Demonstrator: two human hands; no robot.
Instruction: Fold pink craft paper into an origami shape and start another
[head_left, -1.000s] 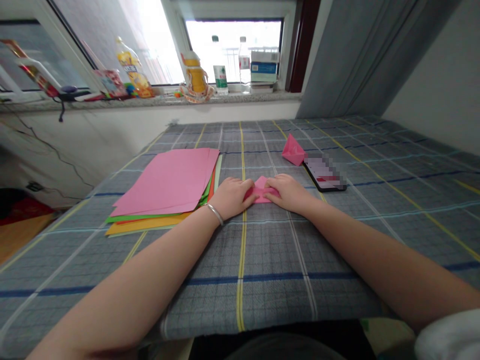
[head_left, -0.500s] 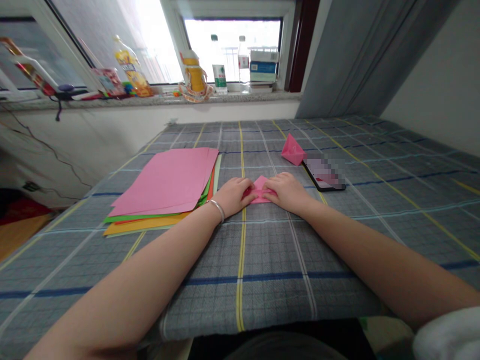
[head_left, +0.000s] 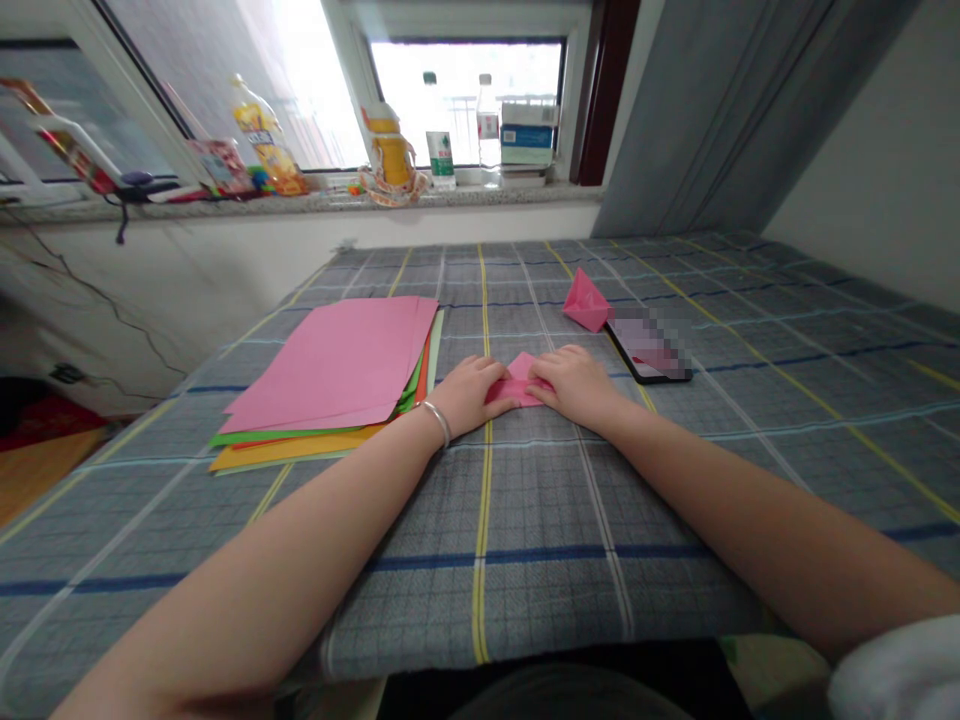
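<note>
A small folded piece of pink paper (head_left: 523, 371) lies on the checked cloth between my two hands. My left hand (head_left: 474, 391), with a silver bangle at the wrist, grips its left side, fingers curled and thumb on the near edge. From the other side my right hand (head_left: 576, 381) pinches the paper's right part. Both hands cover its side corners, and its pointed top shows between them. Beyond my right hand stands a folded pink paper shape (head_left: 587, 301), touching or very near a phone (head_left: 649, 346).
A stack of coloured paper (head_left: 337, 360), pink on top, lies left of my hands. The checked cloth (head_left: 547, 500) covers the whole surface. Bottles, a yellow cup (head_left: 389, 150) and boxes (head_left: 526, 135) stand on the windowsill at the back.
My left thumb has shifted slightly to the right along the near edge of the pink paper. Both hands keep their hold on it; the other things stay in place.
</note>
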